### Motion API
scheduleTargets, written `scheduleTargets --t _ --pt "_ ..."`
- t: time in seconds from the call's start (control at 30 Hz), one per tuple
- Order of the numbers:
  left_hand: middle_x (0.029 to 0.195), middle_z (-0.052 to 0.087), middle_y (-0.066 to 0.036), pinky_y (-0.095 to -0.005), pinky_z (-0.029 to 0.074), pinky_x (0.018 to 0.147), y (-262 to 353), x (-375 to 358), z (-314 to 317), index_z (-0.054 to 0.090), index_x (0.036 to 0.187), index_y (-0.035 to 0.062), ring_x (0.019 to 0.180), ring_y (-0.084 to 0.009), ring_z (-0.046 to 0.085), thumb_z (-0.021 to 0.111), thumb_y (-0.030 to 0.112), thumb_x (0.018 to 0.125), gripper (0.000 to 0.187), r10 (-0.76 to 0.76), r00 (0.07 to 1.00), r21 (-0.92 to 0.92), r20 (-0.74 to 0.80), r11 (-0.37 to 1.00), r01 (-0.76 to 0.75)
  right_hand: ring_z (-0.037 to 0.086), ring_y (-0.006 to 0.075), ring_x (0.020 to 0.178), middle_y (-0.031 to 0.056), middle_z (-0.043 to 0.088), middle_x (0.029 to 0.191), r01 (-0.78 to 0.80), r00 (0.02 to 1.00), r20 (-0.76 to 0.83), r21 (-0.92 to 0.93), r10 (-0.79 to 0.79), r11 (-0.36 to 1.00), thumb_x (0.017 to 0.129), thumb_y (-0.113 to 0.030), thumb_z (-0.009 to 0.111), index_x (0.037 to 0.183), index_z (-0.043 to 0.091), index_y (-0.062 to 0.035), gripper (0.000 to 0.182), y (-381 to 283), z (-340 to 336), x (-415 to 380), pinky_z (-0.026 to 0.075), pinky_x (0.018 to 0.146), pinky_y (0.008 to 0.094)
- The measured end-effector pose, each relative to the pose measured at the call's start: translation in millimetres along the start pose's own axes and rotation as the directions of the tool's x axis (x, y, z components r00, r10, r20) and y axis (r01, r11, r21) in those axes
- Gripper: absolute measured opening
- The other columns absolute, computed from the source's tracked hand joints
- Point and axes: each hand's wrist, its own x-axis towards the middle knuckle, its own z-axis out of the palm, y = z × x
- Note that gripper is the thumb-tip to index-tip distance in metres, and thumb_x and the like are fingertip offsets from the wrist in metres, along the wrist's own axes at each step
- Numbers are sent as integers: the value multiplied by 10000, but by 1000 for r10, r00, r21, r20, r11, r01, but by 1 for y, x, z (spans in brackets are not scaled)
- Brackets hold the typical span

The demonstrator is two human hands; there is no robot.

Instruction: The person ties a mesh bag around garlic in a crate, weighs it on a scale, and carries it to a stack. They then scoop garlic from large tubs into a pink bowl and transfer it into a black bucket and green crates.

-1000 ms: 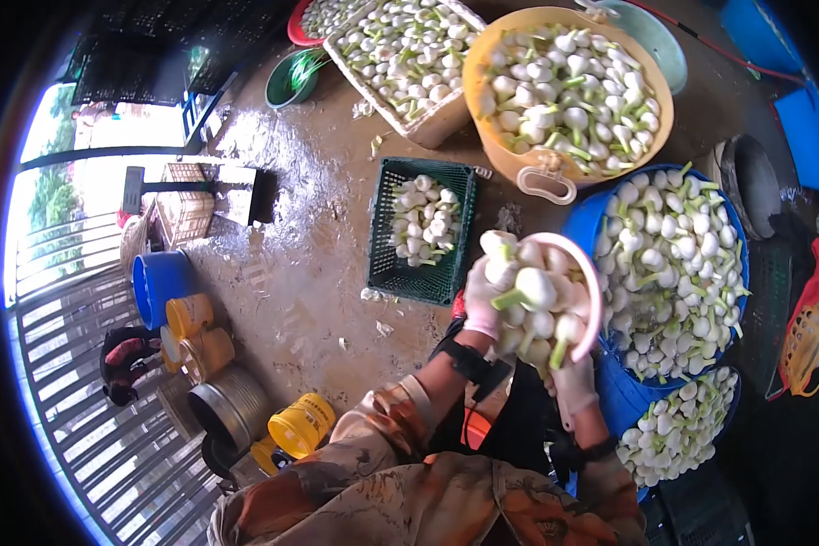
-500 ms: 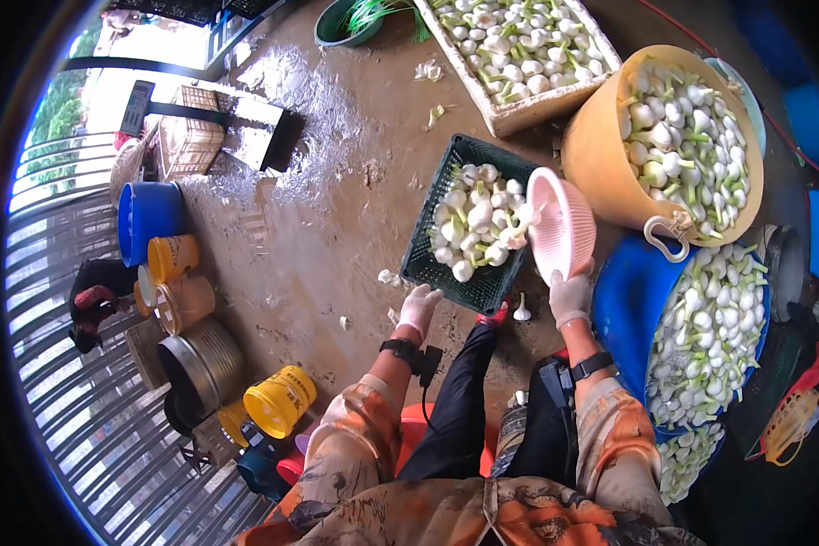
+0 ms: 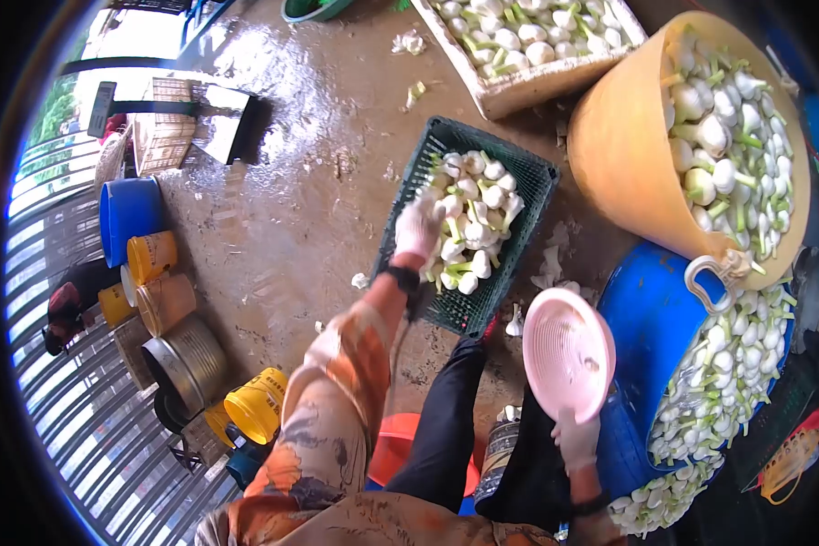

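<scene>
My left hand point(image 3: 417, 229) lies gloved on the white bulbs point(image 3: 469, 214) heaped in the green crate point(image 3: 530, 187) on the wet floor, fingers spread to level them; my right hand point(image 3: 576, 439) grips the empty pink colander point(image 3: 569, 353) by its rim; next, I judge, it needs refilling from the blue tub point(image 3: 651, 314).

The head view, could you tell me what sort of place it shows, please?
Probably a produce washing or sorting yard: a wet concrete floor, tubs such as the blue tub heaped with white bulbs, and a green crate holding more.
</scene>
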Motion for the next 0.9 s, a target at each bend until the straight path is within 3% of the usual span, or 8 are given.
scheduleTargets --t 0.13,0.4,0.47,0.6,0.67,0.7,0.73,0.9 --pt "958 637 -207 -436 462 838 2 102 71 661 976 65 963 -373 599 483 435 853 428 -317 911 254 265 934 251 505 126 417 53 525 560 -185 983 -33 -72 183 980 822 -41 557 886 485 28 119 32 -25 -19 410 406 252" --pt "993 660 -165 -376 510 786 -1 131 116 672 948 2 940 -294 643 615 332 769 380 -563 821 282 92 806 521 527 121 435 57 546 567 -280 955 -80 63 285 958 826 -32 557 915 524 53 128 67 -26 -8 402 397 229" --pt "915 662 -179 -356 519 723 7 123 91 688 871 45 850 -323 653 630 279 769 261 -427 900 345 84 860 376 529 122 439 62 552 582 -259 964 -37 72 262 963 826 -30 558 922 524 53 131 68 -25 -3 405 395 226" --pt "762 618 -191 -403 481 655 33 96 57 660 804 80 719 -329 620 646 304 758 229 223 955 -97 195 973 -207 543 126 457 79 575 635 -244 970 10 65 244 967 817 -29 573 944 521 54 161 66 -20 2 423 408 221" --pt "818 635 -117 -381 494 659 56 81 75 640 792 82 712 -299 613 645 242 760 164 310 917 201 252 910 -363 549 128 465 81 581 648 -258 966 26 49 257 965 810 -32 583 952 519 56 178 59 -15 4 432 417 224" --pt "882 628 -126 -401 495 724 53 80 91 652 794 113 790 -306 615 634 195 735 102 354 863 70 361 912 -404 555 129 472 84 587 660 -276 961 34 33 275 960 804 -34 592 961 518 57 196 56 -14 6 441 426 227" --pt "918 635 -96 -399 473 779 55 84 122 656 824 138 893 -295 601 631 169 715 117 217 861 370 459 835 -408 555 129 472 84 587 660 -267 963 28 28 267 963 804 -34 592 961 518 57 196 56 -14 8 441 426 227" --pt "921 632 -42 -379 428 781 45 80 181 602 933 124 1010 -237 542 574 147 726 211 505 760 623 410 453 -637 563 127 475 86 591 642 -258 966 -30 -20 257 966 789 -42 613 935 531 59 195 58 -23 5 444 427 230"
